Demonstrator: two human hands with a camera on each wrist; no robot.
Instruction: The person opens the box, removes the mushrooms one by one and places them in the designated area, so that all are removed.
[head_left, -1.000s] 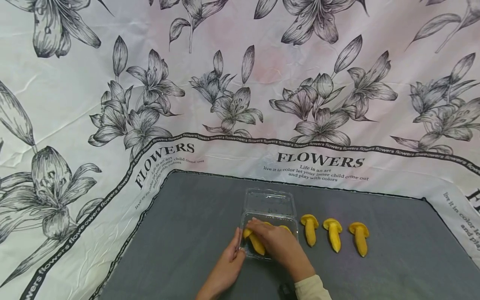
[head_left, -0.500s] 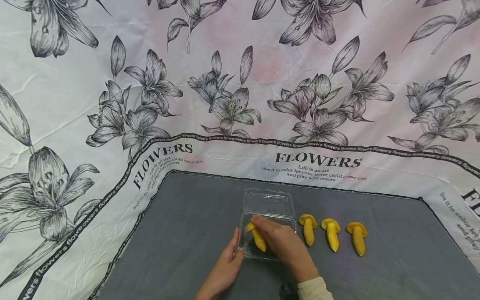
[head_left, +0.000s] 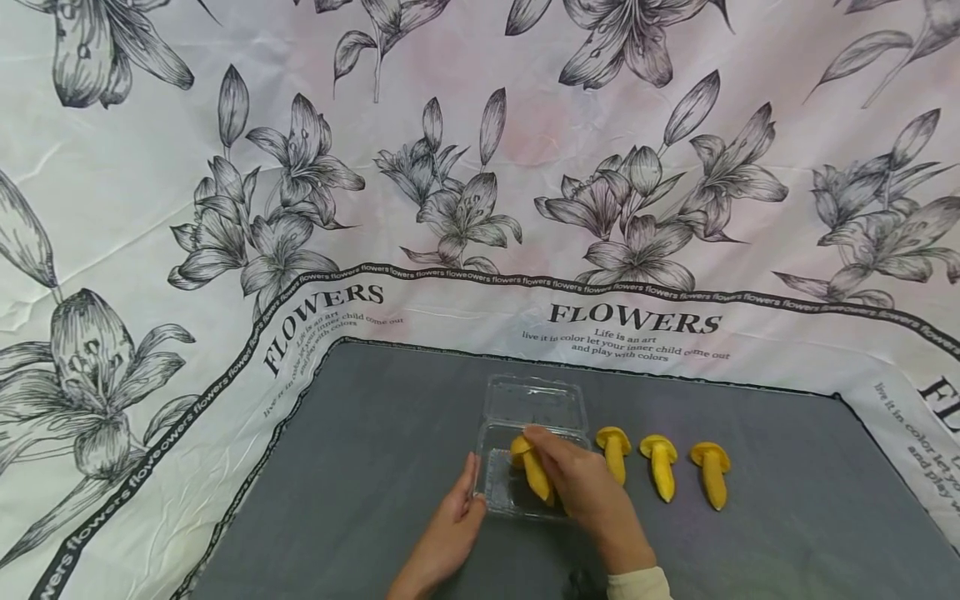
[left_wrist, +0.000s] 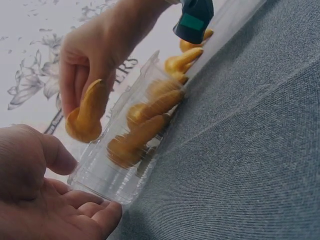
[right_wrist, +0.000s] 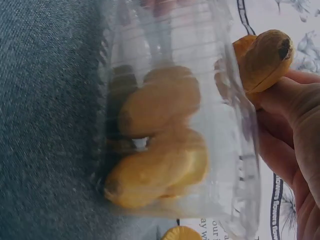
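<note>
My right hand pinches a yellow mushroom by thumb and fingers over the clear plastic box. In the left wrist view the held mushroom is above the box's rim, apart from the mushrooms inside. Two yellow mushrooms lie side by side in the box; the right hand hides them in the head view. My left hand holds the box's left end, thumb by the rim and fingers at its lower edge. The box's lid lies folded back.
Three more yellow mushrooms, the middle one among them, lie in a row right of the box, caps away from me. They rest on a grey cloth surface. A flower-printed white sheet borders it. A dark device sits at the right wrist.
My right hand has moved right with the mushroom, from the box's left side to nearer its middle. The left hand stays at the box's left end.
</note>
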